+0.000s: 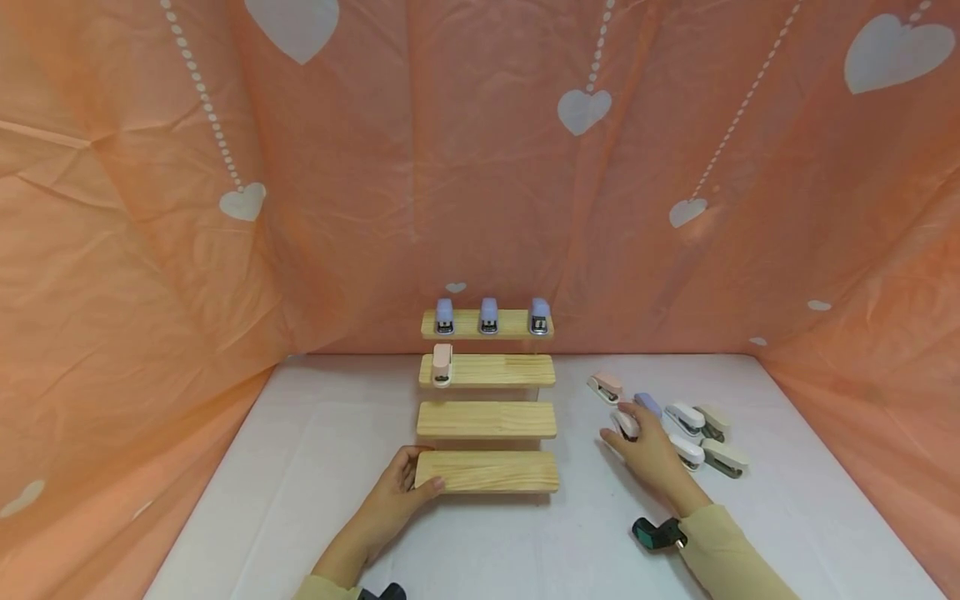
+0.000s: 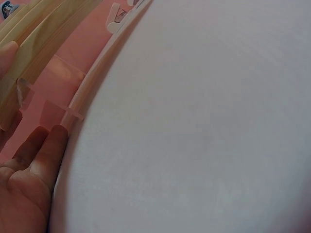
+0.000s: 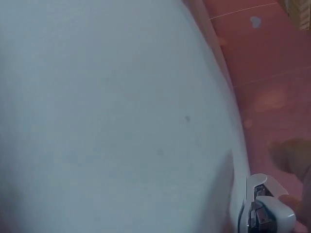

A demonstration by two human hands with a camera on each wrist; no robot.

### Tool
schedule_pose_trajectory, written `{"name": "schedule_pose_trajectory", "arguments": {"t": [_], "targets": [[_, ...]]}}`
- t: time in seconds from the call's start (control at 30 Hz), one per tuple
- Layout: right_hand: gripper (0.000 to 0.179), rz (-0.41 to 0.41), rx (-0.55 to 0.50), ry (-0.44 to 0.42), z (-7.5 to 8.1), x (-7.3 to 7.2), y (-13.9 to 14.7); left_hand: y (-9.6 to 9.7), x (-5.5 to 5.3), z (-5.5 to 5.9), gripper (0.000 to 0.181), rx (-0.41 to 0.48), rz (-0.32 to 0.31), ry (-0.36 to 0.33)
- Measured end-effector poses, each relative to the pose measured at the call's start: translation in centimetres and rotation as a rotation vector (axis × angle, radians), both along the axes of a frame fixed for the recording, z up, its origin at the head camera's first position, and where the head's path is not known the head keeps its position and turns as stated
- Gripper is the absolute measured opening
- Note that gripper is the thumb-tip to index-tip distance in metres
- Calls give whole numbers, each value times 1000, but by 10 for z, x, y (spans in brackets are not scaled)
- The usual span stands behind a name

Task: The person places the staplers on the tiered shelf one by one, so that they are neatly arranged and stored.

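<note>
A tiered display rack with light wooden shelves [image 1: 487, 472] stands mid-table. My left hand [image 1: 397, 492] grips the left end of its lowest shelf, thumb over the front edge; in the left wrist view, fingers [image 2: 51, 150] extend near the clear supports. To the right of the rack, my right hand [image 1: 648, 446] pinches a pale pink stapler [image 1: 625, 425] between thumb and fingers. Three purple staplers [image 1: 489, 317] stand on the top shelf, and a pink stapler [image 1: 442, 365] stands at the left of the second.
Around my right hand lie another pink stapler [image 1: 606, 387], a purple stapler [image 1: 647, 405], white staplers [image 1: 685, 418] and grey-beige staplers [image 1: 724, 458]. A white cloth covers the table [image 1: 300, 467]. An orange curtain [image 1: 487, 208] with hearts hangs behind and at both sides.
</note>
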State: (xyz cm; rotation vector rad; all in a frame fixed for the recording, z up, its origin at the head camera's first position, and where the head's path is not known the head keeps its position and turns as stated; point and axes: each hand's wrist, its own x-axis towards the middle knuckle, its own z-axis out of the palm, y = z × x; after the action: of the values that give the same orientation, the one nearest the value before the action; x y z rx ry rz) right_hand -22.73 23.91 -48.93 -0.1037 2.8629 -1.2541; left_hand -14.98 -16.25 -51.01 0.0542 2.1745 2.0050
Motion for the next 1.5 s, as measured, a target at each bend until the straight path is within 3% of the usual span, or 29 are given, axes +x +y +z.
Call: {"name": "schedule_pose_trajectory", "arguments": {"t": [0.13, 0.43, 0.7, 1.5], "targets": [[72, -3, -32, -36, -1, 1, 0, 0, 0, 0, 63, 1, 4, 2], [62, 13, -12, -9, 0, 3, -1, 1, 2, 2, 62, 13, 12, 17], [63, 30, 37, -16, -1, 3, 0, 0, 2, 0, 62, 18, 11, 15], [61, 15, 36, -68, 3, 8, -6, 1, 2, 1, 61, 23, 15, 12]]}}
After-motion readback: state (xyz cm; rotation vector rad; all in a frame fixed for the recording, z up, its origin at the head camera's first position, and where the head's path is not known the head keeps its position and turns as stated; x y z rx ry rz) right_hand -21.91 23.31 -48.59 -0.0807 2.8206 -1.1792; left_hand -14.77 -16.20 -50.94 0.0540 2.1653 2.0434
